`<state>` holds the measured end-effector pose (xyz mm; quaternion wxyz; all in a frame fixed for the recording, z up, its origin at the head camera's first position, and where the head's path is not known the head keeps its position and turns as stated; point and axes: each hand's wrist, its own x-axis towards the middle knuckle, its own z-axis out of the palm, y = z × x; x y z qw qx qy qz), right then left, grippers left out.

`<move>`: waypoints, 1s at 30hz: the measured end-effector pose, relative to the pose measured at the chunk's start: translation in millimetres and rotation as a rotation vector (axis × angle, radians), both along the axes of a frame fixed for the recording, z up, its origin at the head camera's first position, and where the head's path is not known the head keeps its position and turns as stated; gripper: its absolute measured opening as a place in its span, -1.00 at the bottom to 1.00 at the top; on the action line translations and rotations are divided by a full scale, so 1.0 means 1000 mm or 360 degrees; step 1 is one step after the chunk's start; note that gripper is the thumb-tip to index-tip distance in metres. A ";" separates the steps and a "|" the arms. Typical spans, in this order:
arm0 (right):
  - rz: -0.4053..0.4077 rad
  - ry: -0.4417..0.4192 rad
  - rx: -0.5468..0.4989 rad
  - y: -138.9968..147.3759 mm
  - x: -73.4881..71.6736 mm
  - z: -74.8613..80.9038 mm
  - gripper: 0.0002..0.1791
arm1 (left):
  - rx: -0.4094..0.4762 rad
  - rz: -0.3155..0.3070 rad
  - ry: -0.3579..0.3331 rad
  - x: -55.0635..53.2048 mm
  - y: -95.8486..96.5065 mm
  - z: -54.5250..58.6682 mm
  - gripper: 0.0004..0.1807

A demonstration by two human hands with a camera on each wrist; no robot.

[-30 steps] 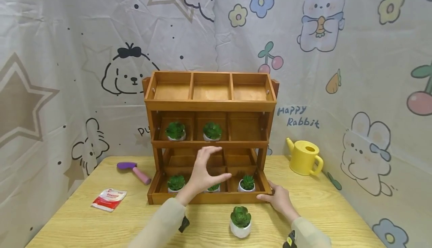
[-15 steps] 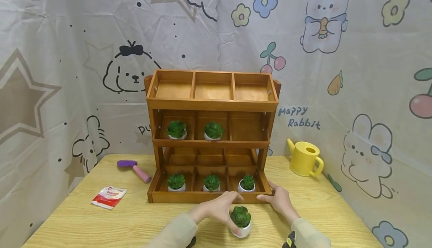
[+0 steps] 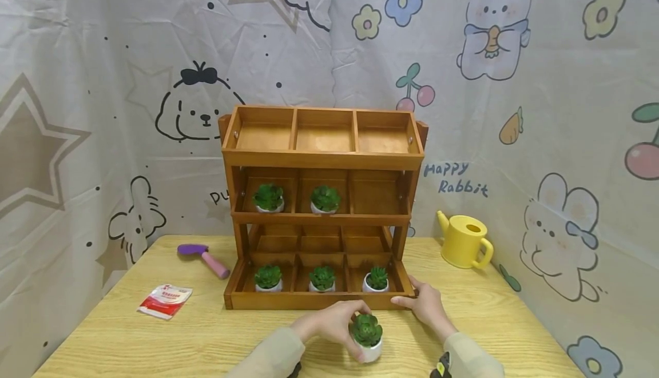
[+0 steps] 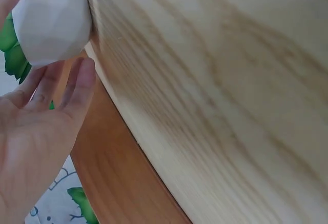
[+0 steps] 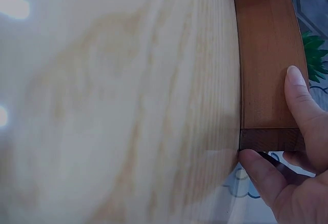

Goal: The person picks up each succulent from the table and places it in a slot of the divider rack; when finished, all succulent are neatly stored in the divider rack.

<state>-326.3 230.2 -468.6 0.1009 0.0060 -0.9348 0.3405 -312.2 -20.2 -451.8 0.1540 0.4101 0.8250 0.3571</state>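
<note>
In the head view a potted succulent [image 3: 367, 332] in a white pot stands on the table in front of a wooden shelf [image 3: 319, 302]. My left hand [image 3: 332, 325] holds this plant from its left side, thumb at the front and fingers behind. The left wrist view shows the faceted white pot [image 4: 54, 21] between the thumb and fingers of that hand [image 4: 41, 131]. At the shelf's lower right front corner, my right hand [image 3: 426, 306] grips the wood. Up close in the right wrist view, its thumb lies on the front board [image 5: 269, 55] and its other fingers are round the end.
Small succulents fill the bottom tier, such as the right one [image 3: 377, 279]; two more [image 3: 269, 198] sit on the middle tier. A yellow watering can [image 3: 465, 241] stands right. On the left lie a purple-and-pink tool [image 3: 203, 258] and a red-and-white packet [image 3: 166, 301].
My left hand has come down and right from in front of the shelf to the potted succulent, and its fingers have closed round the pot. The right hand stays at the shelf corner.
</note>
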 end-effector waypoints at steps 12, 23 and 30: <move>-0.0008 -0.0011 0.0004 0.000 -0.001 0.000 0.02 | -0.0032 0.0026 -0.0018 -0.003 0.001 -0.005 -0.38; -0.0004 -0.0003 0.0001 -0.001 -0.001 0.000 0.01 | 0.0022 -0.0004 0.0104 -0.007 0.000 -0.012 -0.38; -0.0005 -0.0001 -0.0007 0.001 0.000 -0.001 0.00 | 0.0022 -0.0016 0.0166 -0.006 0.001 -0.013 -0.38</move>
